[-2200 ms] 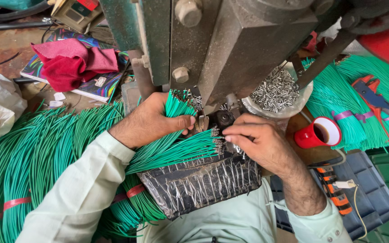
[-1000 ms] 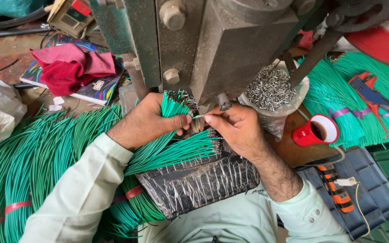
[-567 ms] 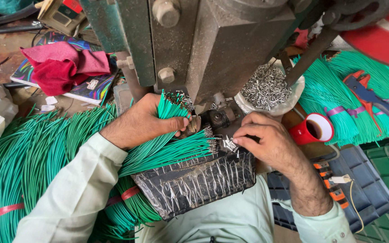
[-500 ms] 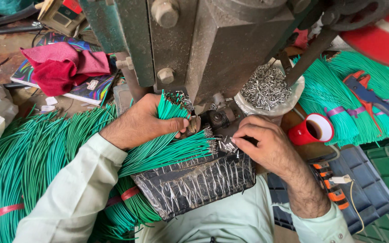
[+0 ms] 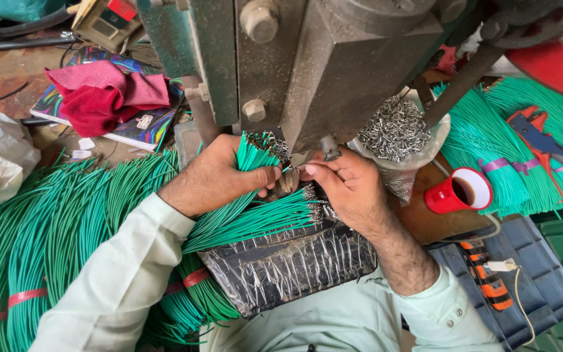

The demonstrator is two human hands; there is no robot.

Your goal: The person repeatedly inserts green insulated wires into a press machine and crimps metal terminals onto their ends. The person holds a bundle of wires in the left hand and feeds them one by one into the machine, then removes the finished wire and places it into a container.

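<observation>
My left hand [image 5: 219, 175] grips a bundle of green wires [image 5: 245, 156] with bare stripped ends, held just below the grey metal press [image 5: 333, 65]. My right hand [image 5: 352, 186] pinches one thin green wire between thumb and fingers and holds its tip at the press die [image 5: 328, 148]. A second fan of green wires with metal terminals on their ends [image 5: 262, 218] lies across a black foil-wrapped pad [image 5: 288, 264] under both hands.
A bag of small metal terminals [image 5: 395, 130] sits right of the press. A red cup [image 5: 459, 191], more green wire bundles [image 5: 490, 143], a crimping tool [image 5: 545, 140], a blue tray [image 5: 522, 280], red cloth on a book [image 5: 109, 98] and long green wires [image 5: 34, 221] lie around.
My right hand has risen from the terminated wires on the pad back up to the press die, now holding a single wire there. My left hand stays on its bundle.
</observation>
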